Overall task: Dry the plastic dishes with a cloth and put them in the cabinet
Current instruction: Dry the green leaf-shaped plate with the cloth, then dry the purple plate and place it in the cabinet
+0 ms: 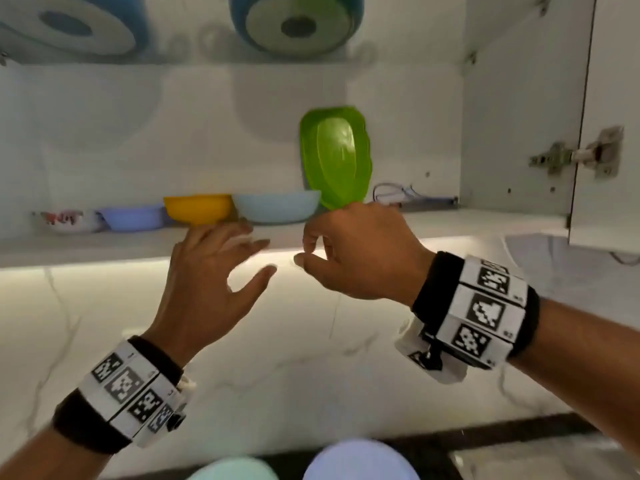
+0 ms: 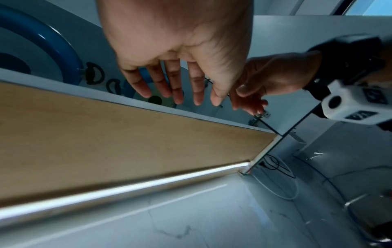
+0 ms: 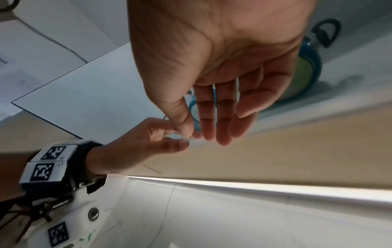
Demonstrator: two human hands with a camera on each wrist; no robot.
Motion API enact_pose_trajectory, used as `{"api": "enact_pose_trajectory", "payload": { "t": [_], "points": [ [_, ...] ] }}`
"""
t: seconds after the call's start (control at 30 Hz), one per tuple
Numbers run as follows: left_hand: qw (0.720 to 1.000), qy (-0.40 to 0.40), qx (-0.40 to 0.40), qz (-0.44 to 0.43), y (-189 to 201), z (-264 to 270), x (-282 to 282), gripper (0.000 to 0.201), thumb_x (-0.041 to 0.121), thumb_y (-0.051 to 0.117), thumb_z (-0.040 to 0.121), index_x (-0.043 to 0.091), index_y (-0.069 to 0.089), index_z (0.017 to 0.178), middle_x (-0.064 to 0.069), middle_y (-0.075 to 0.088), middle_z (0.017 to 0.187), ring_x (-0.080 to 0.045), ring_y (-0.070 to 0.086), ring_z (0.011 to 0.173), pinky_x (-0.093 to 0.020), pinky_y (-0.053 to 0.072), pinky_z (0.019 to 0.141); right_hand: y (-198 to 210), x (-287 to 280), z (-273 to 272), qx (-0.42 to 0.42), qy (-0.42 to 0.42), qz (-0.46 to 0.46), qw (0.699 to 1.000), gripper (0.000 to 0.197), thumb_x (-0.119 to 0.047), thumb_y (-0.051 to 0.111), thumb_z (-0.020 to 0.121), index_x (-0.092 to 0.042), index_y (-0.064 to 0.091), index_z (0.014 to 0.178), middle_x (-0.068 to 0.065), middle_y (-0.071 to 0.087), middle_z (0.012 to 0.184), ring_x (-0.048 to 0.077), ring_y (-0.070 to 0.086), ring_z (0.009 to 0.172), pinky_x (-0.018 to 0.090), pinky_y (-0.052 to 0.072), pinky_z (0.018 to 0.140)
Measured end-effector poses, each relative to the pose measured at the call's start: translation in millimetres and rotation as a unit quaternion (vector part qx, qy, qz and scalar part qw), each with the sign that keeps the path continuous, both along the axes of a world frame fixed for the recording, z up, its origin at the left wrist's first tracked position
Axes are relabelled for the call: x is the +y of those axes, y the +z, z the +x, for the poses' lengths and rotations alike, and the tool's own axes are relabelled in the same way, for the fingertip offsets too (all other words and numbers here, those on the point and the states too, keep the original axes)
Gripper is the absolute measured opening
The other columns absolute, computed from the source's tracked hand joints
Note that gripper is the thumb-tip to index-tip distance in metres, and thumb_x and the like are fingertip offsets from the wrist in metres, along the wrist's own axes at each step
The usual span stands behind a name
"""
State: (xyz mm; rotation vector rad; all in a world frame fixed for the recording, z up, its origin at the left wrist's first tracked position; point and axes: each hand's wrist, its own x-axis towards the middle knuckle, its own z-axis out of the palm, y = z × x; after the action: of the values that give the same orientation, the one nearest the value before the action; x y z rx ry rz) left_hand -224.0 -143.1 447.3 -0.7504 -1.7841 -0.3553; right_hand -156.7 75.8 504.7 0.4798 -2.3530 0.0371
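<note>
At the near edge, two blurred round shapes show, a pale green one [image 1: 235,471] to the left and a lilac one [image 1: 362,460] to the right; what they are cannot be told. Above them both hands hang in front of the open cabinet [image 1: 485,223]. The left hand [image 1: 211,282] has its fingers spread and slack, holding nothing. The right hand [image 1: 356,251] is close beside it, fingers loosely curled downward and empty. Just past them, on the cabinet's lower shelf, bowls stand in a row: a patterned one [image 1: 65,220] far left, then lilac [image 1: 133,216], yellow [image 1: 198,207] and pale blue [image 1: 277,209]. Right of these a green dish [image 1: 337,157] stands on edge against the back wall. On the upper shelf are two blue pots [image 1: 298,24].
</note>
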Motion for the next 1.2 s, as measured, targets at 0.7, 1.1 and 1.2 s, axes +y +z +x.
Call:
{"api": "enact_pose_trajectory", "payload": {
  "t": [0.7, 1.1, 1.2],
  "points": [
    [0.68, 0.04, -0.695, -0.23, -448.6, 160.6, 25.5, 0.092, 0.076, 0.067, 0.065, 0.045, 0.037, 0.147, 0.006, 0.029, 0.158, -0.019, 0.027, 0.146, -0.046, 0.032, 0.115, -416.2, 89.8, 101.7, -0.433, -0.212, -0.106, 0.87, 0.031, -0.052, 0.057, 0.088, -0.035, 0.066, 0.111, -0.008, 0.062, 0.119, 0.021, 0.059, 0.114, 0.037, 0.044, 0.09],
    [0.656, 0.079, -0.712, -0.237, -469.0, 159.2, 30.7, 0.104, 0.063, 0.083, 0.056, 0.04, 0.038, 0.147, 0.002, 0.023, 0.159, -0.023, 0.026, 0.146, -0.048, 0.033, 0.115, -428.8, 212.5, 150.2, -0.478, -0.375, -0.095, 0.789, 0.053, -0.058, 0.066, 0.079, -0.033, 0.056, 0.124, 0.004, 0.064, 0.125, 0.031, 0.06, 0.115, 0.041, 0.049, 0.093],
    [0.66, 0.078, -0.71, -0.233, -469.6, 159.3, 30.7, 0.105, 0.064, 0.083, 0.054, 0.04, 0.04, 0.146, 0.003, 0.026, 0.158, -0.023, 0.029, 0.144, -0.048, 0.035, 0.114, -448.3, 223.9, 150.4, -0.517, -0.363, -0.116, 0.767, 0.069, -0.061, 0.067, 0.078, -0.032, 0.047, 0.137, 0.007, 0.059, 0.136, 0.032, 0.057, 0.122, 0.04, 0.047, 0.097]
  ]
}}
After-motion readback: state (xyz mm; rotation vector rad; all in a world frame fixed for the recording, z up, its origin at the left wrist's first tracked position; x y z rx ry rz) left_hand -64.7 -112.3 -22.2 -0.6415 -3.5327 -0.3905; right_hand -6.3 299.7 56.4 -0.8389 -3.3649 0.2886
